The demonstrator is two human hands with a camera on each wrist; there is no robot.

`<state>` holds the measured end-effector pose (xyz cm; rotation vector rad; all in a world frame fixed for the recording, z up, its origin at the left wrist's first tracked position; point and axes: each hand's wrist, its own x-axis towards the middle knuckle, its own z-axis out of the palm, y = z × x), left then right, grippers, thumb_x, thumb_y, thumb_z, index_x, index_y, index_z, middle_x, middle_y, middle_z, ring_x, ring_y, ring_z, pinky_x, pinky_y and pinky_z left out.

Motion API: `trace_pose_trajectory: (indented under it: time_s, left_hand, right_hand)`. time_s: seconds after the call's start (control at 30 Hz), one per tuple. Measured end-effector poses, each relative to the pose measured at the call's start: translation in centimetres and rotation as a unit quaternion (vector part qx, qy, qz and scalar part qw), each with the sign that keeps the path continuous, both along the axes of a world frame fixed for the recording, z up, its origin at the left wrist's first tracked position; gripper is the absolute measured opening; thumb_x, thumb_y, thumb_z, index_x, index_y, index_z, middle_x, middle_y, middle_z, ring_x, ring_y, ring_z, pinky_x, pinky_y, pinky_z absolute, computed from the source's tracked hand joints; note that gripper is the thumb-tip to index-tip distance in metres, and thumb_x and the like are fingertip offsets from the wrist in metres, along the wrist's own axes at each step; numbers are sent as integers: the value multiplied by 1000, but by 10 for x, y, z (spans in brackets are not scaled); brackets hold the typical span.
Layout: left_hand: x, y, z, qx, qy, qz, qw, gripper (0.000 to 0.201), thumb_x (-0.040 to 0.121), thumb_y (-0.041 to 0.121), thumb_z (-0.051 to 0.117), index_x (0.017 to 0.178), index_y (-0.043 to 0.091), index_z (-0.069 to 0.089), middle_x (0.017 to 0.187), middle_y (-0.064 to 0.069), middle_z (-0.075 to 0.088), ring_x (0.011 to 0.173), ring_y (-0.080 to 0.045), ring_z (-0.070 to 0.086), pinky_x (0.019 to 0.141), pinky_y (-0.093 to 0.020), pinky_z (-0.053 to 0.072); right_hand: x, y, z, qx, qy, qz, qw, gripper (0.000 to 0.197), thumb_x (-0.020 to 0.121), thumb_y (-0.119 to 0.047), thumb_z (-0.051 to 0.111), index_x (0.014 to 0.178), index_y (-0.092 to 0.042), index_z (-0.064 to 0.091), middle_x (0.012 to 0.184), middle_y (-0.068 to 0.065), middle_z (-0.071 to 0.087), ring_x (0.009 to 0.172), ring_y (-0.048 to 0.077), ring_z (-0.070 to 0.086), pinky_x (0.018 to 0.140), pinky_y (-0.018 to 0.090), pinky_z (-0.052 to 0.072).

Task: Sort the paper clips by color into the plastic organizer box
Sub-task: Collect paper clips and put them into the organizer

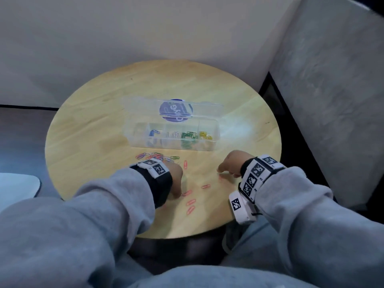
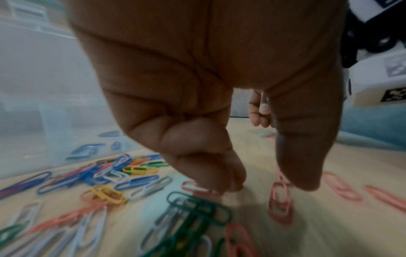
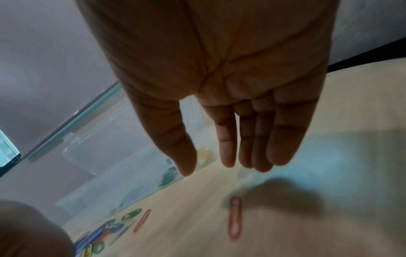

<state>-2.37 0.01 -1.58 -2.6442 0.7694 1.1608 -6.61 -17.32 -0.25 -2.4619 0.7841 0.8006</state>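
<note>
We're mid-sort at the round table: the box sits open near the middle, with blue, pale, green and yellow clips already in separate compartments, one end compartment apparently empty. The mixed pile lies just in front of the box, and the red clips are scattered nearer us. Our left hand is down among them, fingers curled with tips on the table at one red clip; whether it's actually pinched we can't tell, blur hides it. Our right hand hovers flat, fingers straight and together, thumb spread, holding nothing, above another red clip. We judge the step is gathering reds for the spare compartment. To do it well we should slide each clip to get a fingertip under it, collect a few per trip, and drop them low over the compartment so none bounce into yellow.
</note>
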Motion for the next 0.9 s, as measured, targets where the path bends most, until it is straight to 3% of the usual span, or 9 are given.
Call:
trace_pose_trajectory:
  time_s: [0.07, 0.17, 0.27, 0.37, 0.5, 0.67, 0.73, 0.8, 0.9]
  left_hand:
    - [-3, -2, -2, 7, -8, -8, 1000, 28, 73, 22, 68, 96, 8, 72, 83, -4, 65, 76, -22, 60, 66, -28, 47]
    - [-7, -4, -5, 11, -18, -13, 1000, 32, 76, 24, 70, 102, 6, 71, 83, -4, 62, 77, -21, 58, 67, -27, 45]
    - [-10, -4, -6, 27, -36, -19, 999, 29, 79, 22, 67, 103, 7, 71, 84, -3, 62, 78, -21, 58, 67, -26, 45]
    - [-11, -2, -9, 18, -49, -7, 999, 27, 78, 23, 66, 100, 9, 72, 85, -3, 67, 75, -21, 60, 66, -26, 46]
    - [-10, 1, -12, 7, -58, -4, 998, 25, 78, 26, 66, 98, 12, 71, 99, -5, 73, 91, -24, 68, 74, -29, 51]
    - [-8, 5, -10, -39, -14, 28, 999, 18, 73, 17, 66, 90, 12, 72, 86, -4, 70, 75, -22, 60, 68, -27, 51]
    - [-5, 7, -4, -72, -1, 53, 996, 7, 70, 13, 64, 75, 16, 68, 76, -1, 66, 72, -20, 59, 65, -26, 50]
    - [-1, 10, 2, -123, 26, 87, 988, 13, 68, 10, 63, 63, 20, 58, 69, 2, 63, 65, -15, 56, 59, -21, 46]
    - [7, 15, 8, -220, 111, 163, 955, 24, 76, 3, 63, 62, 18, 51, 64, -1, 61, 58, -12, 56, 54, -17, 46]
  right_hand:
    - [-3, 2, -7, 3, 26, -10, 1000, 27, 79, -17, 65, 56, -10, 54, 59, 4, 53, 52, 19, 46, 54, 22, 38]
    - [-5, 5, -15, 23, 41, -30, 998, 34, 77, -9, 61, 46, -10, 47, 43, 4, 46, 47, 21, 43, 56, 25, 37]
    - [-3, 9, -19, 2, 45, -15, 999, 33, 77, -9, 59, 47, -11, 46, 50, 6, 45, 59, 24, 46, 62, 28, 37]
    - [-2, 13, -19, -57, 55, 25, 997, 30, 79, -12, 56, 52, -12, 44, 54, 4, 44, 52, 20, 42, 57, 24, 35]
    - [-3, 15, -20, -92, 64, 60, 992, 26, 87, -19, 53, 64, -10, 45, 67, 5, 48, 64, 20, 49, 67, 26, 40]
    - [0, 18, -26, -80, 68, 67, 992, 33, 93, -16, 49, 62, -8, 39, 65, 5, 38, 56, 16, 38, 72, 25, 36]
    - [-1, 21, -27, -87, 54, 67, 993, 17, 89, -13, 51, 73, -6, 50, 67, 6, 44, 66, 20, 47, 69, 26, 39]
    - [-3, 21, -29, -82, 30, 78, 993, 8, 82, -10, 55, 87, -8, 62, 77, 7, 55, 74, 23, 54, 67, 26, 43]
    - [-4, 19, -31, -53, 11, 57, 997, 8, 75, -5, 56, 78, -13, 58, 74, 7, 55, 68, 22, 52, 61, 24, 40]
